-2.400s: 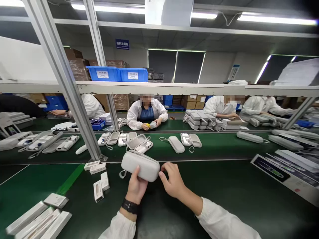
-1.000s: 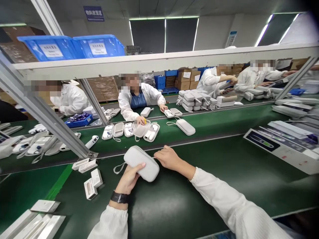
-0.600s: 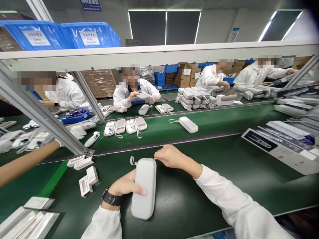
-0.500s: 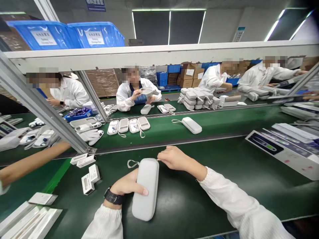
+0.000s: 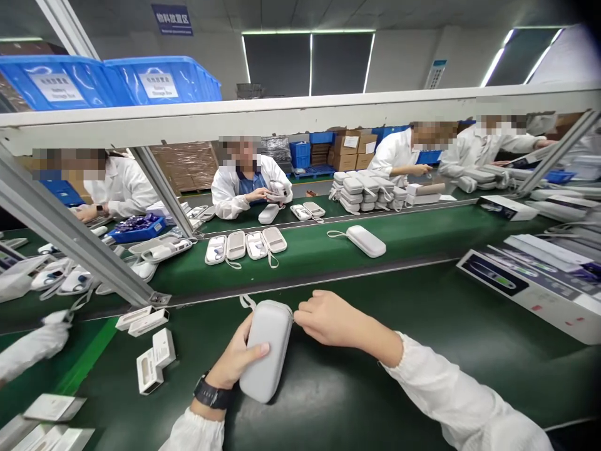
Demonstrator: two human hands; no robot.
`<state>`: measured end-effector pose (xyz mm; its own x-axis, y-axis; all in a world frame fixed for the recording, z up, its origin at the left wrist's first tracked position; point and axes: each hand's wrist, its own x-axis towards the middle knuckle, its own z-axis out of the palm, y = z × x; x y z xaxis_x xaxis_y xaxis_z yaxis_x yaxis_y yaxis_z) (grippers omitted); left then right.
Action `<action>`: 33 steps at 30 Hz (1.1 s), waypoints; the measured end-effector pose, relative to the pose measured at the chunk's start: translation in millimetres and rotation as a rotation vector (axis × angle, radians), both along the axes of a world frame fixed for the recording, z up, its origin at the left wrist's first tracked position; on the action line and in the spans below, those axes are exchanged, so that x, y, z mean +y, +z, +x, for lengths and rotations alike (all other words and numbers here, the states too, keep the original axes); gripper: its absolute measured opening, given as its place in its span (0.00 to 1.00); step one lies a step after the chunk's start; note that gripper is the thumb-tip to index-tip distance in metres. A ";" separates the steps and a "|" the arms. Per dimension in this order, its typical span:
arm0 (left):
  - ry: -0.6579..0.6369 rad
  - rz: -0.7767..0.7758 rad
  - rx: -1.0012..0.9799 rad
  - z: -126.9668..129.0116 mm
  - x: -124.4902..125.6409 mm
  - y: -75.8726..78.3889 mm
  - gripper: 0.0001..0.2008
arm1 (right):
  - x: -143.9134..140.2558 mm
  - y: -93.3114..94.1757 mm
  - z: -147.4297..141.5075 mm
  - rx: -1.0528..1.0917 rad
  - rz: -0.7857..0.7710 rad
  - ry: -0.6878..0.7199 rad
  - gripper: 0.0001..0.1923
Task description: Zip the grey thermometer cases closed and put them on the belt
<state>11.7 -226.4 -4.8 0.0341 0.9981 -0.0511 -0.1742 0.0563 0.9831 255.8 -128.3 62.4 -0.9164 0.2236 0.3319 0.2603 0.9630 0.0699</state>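
1. Since half a second ago, the grey zip case (image 5: 266, 348) has tipped up off the green mat (image 5: 357, 388), its far end now raised toward the conveyor, and the co-worker's bare forearm at the left edge has given way to a white-gloved hand (image 5: 40, 341).
2. Closed and lengthwise, the case sits just in front of the person, its wrist loop (image 5: 246, 302) trailing from the far end.
3. The left hand (image 5: 235, 360) wraps the case from the left, thumb laid across its top and fingers curled beneath, gripping it firmly; a black watch (image 5: 211, 396) sits on that wrist.
4. The right hand (image 5: 328, 319) is at the case's far right corner, fingers bent and pinched together against the edge; whether they hold the zip pull cannot be told.
5. Small white boxes (image 5: 154, 359) lie on the mat to the left.
6. Beyond, on the conveyor belt (image 5: 422, 238), a closed case (image 5: 365, 240) lies apart from a row of open cases (image 5: 245, 245).
7. Printed cartons (image 5: 530, 282) rest at the right.
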 end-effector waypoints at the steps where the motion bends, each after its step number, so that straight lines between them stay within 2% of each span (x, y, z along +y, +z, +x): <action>1: -0.003 -0.013 -0.004 -0.5 0.1 0.5 0.34 | 0.2 0.7 0.8 -0.002 -0.003 0.006 0.09; 6: -0.115 -0.027 0.107 -2.0 -1.8 8.9 0.36 | 7.1 -0.6 2.8 0.013 -0.004 0.000 0.11; 10: -0.385 -0.056 0.248 5.4 -5.2 21.3 0.36 | 8.1 -10.2 -4.1 -0.026 -0.058 0.040 0.11; 15: -0.638 -0.103 0.382 8.7 -3.5 28.5 0.35 | 2.4 -13.8 -12.1 -0.104 -0.324 0.135 0.10; 18: -0.672 -0.113 0.440 2.4 -3.0 28.2 0.37 | 8.9 -15.9 -12.5 -0.091 -0.531 0.157 0.11; 20: -0.627 -0.080 0.440 -1.2 -4.6 27.4 0.37 | 16.4 -22.2 -12.4 -0.014 -0.675 0.124 0.12; 22: -0.467 -0.050 0.389 -0.6 -5.6 25.1 0.38 | 20.8 -32.6 -13.3 0.117 -0.894 0.063 0.18; 25: 0.037 -0.076 0.191 12.9 -0.9 15.7 0.41 | 15.0 -53.2 -18.8 0.277 -1.346 0.077 0.32; 26: 0.194 -0.082 0.107 20.1 2.1 11.2 0.41 | 11.0 -60.5 -22.0 0.310 -1.439 0.105 0.36; 27: 0.296 -0.075 0.034 27.7 5.1 6.3 0.41 | 7.6 -67.6 -25.9 0.360 -1.452 0.111 0.39; 29: 0.344 -0.051 -0.006 40.9 9.4 -3.8 0.39 | 8.8 -79.0 -32.8 0.489 -1.355 0.020 0.42; 31: 0.295 -0.051 0.107 47.1 10.1 -13.4 0.35 | 27.7 -83.9 -32.8 0.599 -1.238 -0.190 0.39; 33: 0.231 -0.077 0.220 44.9 8.9 -22.6 0.31 | 64.9 -81.1 -19.0 0.614 -1.098 -0.510 0.34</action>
<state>56.6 -217.5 -27.4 -0.2131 0.9711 -0.1077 0.0254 0.1157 0.9930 236.8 -63.4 -18.7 -0.4230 0.9021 0.0859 0.3127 0.2342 -0.9205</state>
